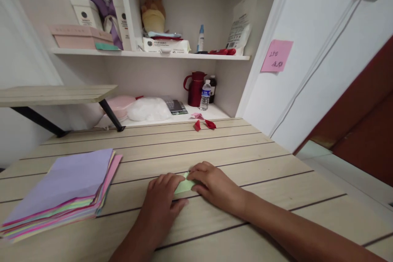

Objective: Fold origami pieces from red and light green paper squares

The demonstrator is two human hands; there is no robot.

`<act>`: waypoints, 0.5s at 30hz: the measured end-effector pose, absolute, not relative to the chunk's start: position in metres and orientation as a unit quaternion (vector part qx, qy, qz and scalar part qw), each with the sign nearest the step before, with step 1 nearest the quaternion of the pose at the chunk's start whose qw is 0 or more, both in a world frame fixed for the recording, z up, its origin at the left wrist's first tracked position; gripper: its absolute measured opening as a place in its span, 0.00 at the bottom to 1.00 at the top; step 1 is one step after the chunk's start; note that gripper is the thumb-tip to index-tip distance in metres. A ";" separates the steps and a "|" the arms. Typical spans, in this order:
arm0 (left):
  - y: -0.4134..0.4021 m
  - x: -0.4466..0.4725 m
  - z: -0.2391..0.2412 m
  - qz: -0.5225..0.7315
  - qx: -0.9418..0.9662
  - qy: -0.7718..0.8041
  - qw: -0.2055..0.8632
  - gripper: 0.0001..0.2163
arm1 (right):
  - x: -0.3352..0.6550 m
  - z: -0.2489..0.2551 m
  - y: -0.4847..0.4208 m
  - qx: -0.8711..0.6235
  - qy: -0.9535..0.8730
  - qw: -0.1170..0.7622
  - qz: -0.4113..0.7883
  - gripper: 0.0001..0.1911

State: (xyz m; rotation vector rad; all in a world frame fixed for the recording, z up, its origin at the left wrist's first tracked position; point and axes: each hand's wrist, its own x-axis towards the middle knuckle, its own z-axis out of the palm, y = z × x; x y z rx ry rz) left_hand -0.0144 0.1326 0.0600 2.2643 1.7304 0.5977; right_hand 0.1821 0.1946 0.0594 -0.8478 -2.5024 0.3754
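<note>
A small piece of folded light green paper [184, 187] lies on the wooden table between my two hands. My left hand [164, 196] rests over its left end, fingers curled onto it and the thumb low at the near side. From the right, my right hand [211, 184] presses its fingertips on the paper's right part, with the thumb at the near edge. Both hands partly cover the paper, so its full shape is hidden. To the left sits a stack of coloured paper sheets [76, 176], a lilac one on top.
Red folded paper pieces [210, 124] and a pink one [197, 116] lie at the table's far edge. Behind stand a dark red jug [196, 90] and a water bottle [205, 96]. A small raised shelf [58, 94] on black legs stands at the back left.
</note>
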 end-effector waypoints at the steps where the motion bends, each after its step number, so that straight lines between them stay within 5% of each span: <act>1: 0.134 -0.016 0.060 0.210 0.771 0.589 0.118 0.15 | 0.182 0.060 0.196 -0.308 -0.912 0.234 0.139 0.13; 5: 0.140 -0.020 0.061 0.223 0.768 0.585 0.133 0.07 | 0.184 0.060 0.199 -0.304 -0.912 0.235 0.146 0.12; 15: 0.140 -0.017 0.062 0.218 0.753 0.611 0.110 0.11 | 0.187 0.060 0.203 -0.282 -0.916 0.240 0.155 0.10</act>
